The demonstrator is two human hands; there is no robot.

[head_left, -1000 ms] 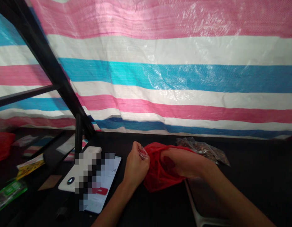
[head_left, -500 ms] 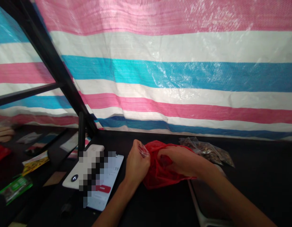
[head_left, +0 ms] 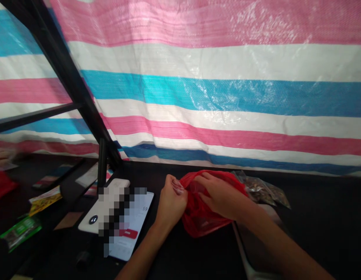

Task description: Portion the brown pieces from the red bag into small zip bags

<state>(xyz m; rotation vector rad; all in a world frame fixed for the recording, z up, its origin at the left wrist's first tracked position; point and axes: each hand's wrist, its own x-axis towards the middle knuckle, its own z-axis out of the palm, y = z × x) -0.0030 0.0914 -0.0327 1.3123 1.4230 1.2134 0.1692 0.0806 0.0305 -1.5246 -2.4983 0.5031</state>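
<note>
A crumpled red plastic bag (head_left: 199,227) lies on the black tabletop, its mouth spread toward the top. At its left edge my left hand (head_left: 172,200) is closed in a fist, with a bit of clear plastic (head_left: 178,186) showing between thumb and fingers. My right hand (head_left: 219,194) reaches into the bag's mouth from the right, thumb and fingers apart; its fingertips are partly lost against the red film. Just behind my right hand lies a clear bag of brownish dried pieces (head_left: 263,190).
Left of my left hand are a phone with a lit screen (head_left: 126,243) and a white device (head_left: 88,221), both partly blurred out. A dark flat device (head_left: 256,241) lies under my right forearm. Far left are a green packet (head_left: 21,232), a yellow packet (head_left: 46,199) and another person's hand (head_left: 0,155).
My right hand has shifted slightly left and up, its fingers less curled. The red bag is spread wider around it. My left hand stays closed at the bag's edge.
</note>
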